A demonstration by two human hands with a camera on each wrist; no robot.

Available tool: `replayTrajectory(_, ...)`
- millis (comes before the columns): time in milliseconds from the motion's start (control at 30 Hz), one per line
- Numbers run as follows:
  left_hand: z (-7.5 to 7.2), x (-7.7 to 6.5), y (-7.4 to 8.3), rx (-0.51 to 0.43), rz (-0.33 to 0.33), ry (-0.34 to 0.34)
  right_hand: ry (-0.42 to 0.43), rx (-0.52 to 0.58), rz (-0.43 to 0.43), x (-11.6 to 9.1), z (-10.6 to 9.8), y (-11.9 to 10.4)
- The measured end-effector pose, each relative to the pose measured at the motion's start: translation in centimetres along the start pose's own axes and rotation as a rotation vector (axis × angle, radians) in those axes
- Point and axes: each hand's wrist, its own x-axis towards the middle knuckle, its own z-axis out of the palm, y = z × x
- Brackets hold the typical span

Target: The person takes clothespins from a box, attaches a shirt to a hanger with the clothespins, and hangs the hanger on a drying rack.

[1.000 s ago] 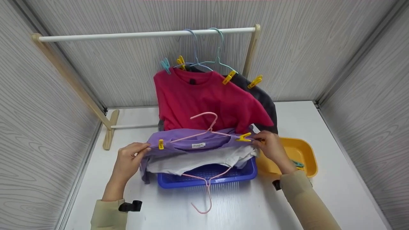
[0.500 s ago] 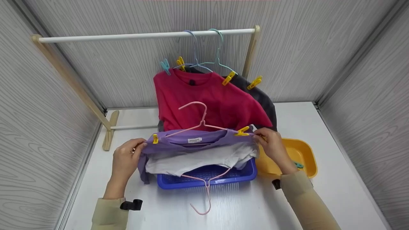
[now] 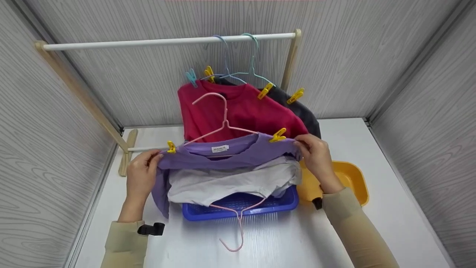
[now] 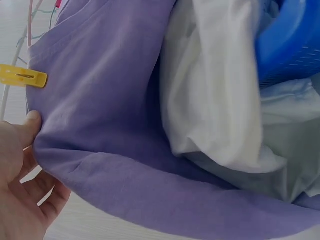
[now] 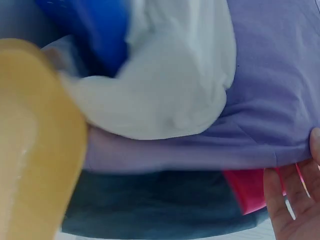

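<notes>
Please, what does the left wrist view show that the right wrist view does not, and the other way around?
Only the left wrist view: the left hand and a yellow clip. Only the right wrist view: the right hand, the yellow tub and a dark garment. Both: the purple shirt, the white garment, the blue basket and some red cloth.

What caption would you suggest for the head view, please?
Left hand and right hand hold a purple shirt on a pink hanger.
</notes>
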Motion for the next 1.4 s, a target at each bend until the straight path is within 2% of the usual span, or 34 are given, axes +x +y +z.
replayTrajectory(333,-0.6,3.2,0.3,-0.051,-0.094,0.039,0.064,0.002,0.019,2.8,-0.2,-2.2)
replayTrajectory(667,-0.7,6.7,-0.2,-0.137,-0.279,0.042,0.087,0.009,0.031,4.8,-0.2,-3.5)
replayTrajectory(900,-0.7,8.6,0.3,-0.172,-0.362,0.053,0.106,0.044,0.073,6.1,-0.3,-4.3)
replayTrajectory(1033,-0.5,9.7,0.5,-0.154,-0.4,0.083,0.107,0.059,0.065,6.9,-0.4,-4.5)
replayTrajectory(1267,-0.2,11.0,0.8,-0.057,-0.472,0.102,0.089,0.066,0.077,7.5,-0.4,-4.7)
replayTrajectory(1400,-0.4,11.8,1.2,-0.049,-0.5,0.105,0.088,0.085,0.089,7.8,-0.5,-4.8)
